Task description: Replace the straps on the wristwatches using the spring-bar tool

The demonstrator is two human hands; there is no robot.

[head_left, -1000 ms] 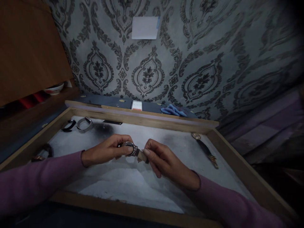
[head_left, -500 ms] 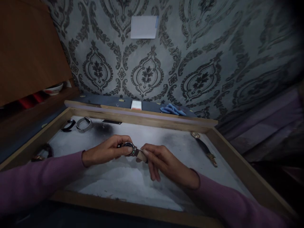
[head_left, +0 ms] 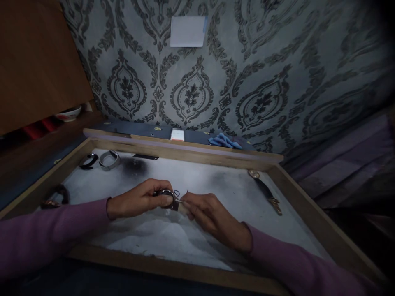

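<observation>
A wristwatch [head_left: 167, 193] with a round, silver-rimmed case is gripped in my left hand [head_left: 138, 199], thumb over the case and fingers behind it. From the case a brown and tan strap [head_left: 175, 205] runs right to my right hand [head_left: 212, 216]. The fingers of that hand are pinched on the strap, and its far end is hidden by them. A small dark loop [head_left: 176, 192] shows just above the strap. Both hands hover over the white floor of a shallow wooden tray [head_left: 185, 151].
At the tray's left lie a black watch [head_left: 89, 161], a grey watch [head_left: 109, 160] and a dark brown watch [head_left: 63, 193]. A gold and black watch [head_left: 264, 190] lies at right. Behind the tray are a blue cloth [head_left: 225, 141] and a small white box [head_left: 177, 135].
My right hand has shifted slightly left and down, its lower fingers now curled in. The watch has tilted a little in my left hand, and the small dark loop now shows above the strap.
</observation>
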